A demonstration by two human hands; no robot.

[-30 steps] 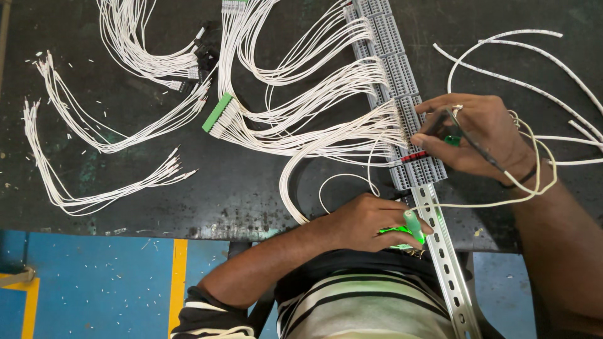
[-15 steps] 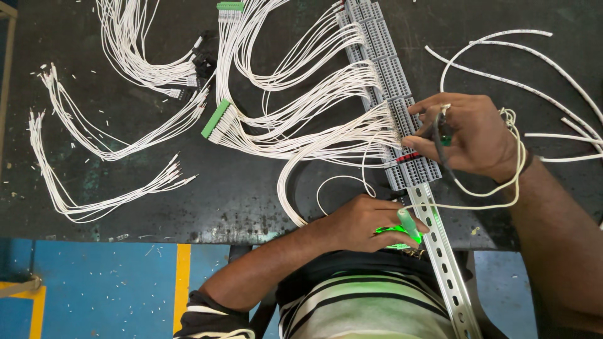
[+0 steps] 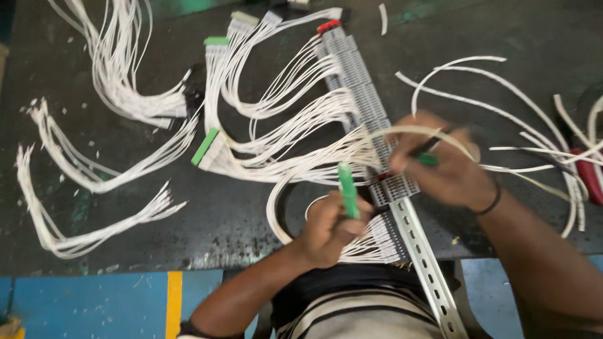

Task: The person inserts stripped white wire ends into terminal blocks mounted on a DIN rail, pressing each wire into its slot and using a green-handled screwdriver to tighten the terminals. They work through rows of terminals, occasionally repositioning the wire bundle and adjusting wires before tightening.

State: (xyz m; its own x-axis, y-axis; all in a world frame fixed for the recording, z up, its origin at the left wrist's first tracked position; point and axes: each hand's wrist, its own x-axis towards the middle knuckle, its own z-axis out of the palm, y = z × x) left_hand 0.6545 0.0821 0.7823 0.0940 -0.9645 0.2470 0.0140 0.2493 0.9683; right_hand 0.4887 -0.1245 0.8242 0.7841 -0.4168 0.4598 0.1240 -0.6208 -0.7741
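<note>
At the near table edge my left hand (image 3: 326,229) is closed around a green-handled tool (image 3: 347,191), its tip up toward the terminal strip (image 3: 367,113) on the metal rail (image 3: 427,263). My right hand (image 3: 449,166), blurred, pinches a dark thin tool (image 3: 427,147) over the strip, white wires (image 3: 282,147) fanning across between. Farther left lie loose wire bundles (image 3: 94,169) on the dark table (image 3: 220,220).

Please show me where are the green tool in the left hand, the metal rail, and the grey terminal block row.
Green tool (image 3: 347,191): head view, middle of its handle.
Metal rail (image 3: 429,263): head view, bare perforated part.
Terminal block row (image 3: 359,78): head view, upper section.
</note>
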